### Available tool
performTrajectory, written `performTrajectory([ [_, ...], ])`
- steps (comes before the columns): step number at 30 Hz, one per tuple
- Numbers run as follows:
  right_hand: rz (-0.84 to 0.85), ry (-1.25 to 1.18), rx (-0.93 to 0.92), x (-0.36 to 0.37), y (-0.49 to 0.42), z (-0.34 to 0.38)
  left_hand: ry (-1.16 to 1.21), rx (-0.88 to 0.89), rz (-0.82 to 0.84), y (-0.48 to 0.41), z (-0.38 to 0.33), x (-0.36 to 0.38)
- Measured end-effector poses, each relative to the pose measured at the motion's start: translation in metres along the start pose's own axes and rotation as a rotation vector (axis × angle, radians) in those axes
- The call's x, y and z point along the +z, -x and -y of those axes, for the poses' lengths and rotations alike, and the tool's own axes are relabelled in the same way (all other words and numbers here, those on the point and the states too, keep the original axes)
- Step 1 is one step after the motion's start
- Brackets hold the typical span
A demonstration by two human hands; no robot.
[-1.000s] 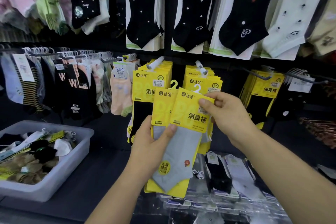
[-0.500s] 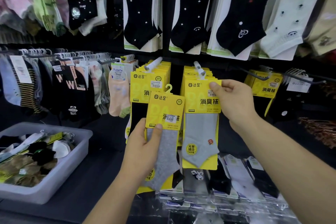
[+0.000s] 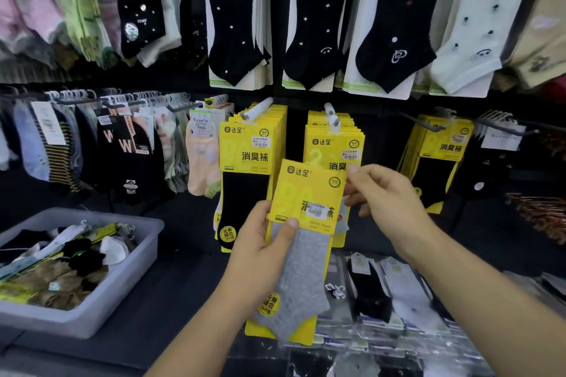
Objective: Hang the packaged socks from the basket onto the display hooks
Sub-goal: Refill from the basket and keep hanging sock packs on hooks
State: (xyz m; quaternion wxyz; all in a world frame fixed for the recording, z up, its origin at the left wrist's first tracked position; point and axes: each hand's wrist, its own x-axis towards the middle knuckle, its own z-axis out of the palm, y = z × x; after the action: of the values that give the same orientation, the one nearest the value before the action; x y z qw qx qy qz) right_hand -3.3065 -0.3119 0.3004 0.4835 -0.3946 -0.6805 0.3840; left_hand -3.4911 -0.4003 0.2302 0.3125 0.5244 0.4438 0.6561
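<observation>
- Gripping grey sock pack (image 3: 303,272) in left hand (image 3: 260,254), thumb across front, centre frame.
- Curling right hand (image 3: 389,199) at pack's upper right corner; cannot tell if pinching.

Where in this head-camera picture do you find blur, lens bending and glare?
Head view: the pink socks at the top left are smeared soft; the sticker on the yellow sock pack in the left hand is blurred unreadable; hanging black socks lean outward near the edges; clear-wrapped packs below show pale glare.
</observation>
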Motion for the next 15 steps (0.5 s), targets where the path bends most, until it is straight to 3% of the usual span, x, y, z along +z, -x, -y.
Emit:
performTrajectory([
  [3, -0.024, -0.018, -0.011, -0.001, 0.007, -0.007, -0.061, -0.005, 0.004, -0.008, -0.002, 0.013],
  [10, -0.278, -0.095, -0.032, -0.014, -0.017, -0.001, -0.247, 0.04, -0.007, -0.049, -0.019, 0.043],
  [15, -0.306, -0.062, -0.044, -0.011, -0.04, 0.006, -0.198, 0.027, -0.066, -0.066, -0.021, 0.049],
])
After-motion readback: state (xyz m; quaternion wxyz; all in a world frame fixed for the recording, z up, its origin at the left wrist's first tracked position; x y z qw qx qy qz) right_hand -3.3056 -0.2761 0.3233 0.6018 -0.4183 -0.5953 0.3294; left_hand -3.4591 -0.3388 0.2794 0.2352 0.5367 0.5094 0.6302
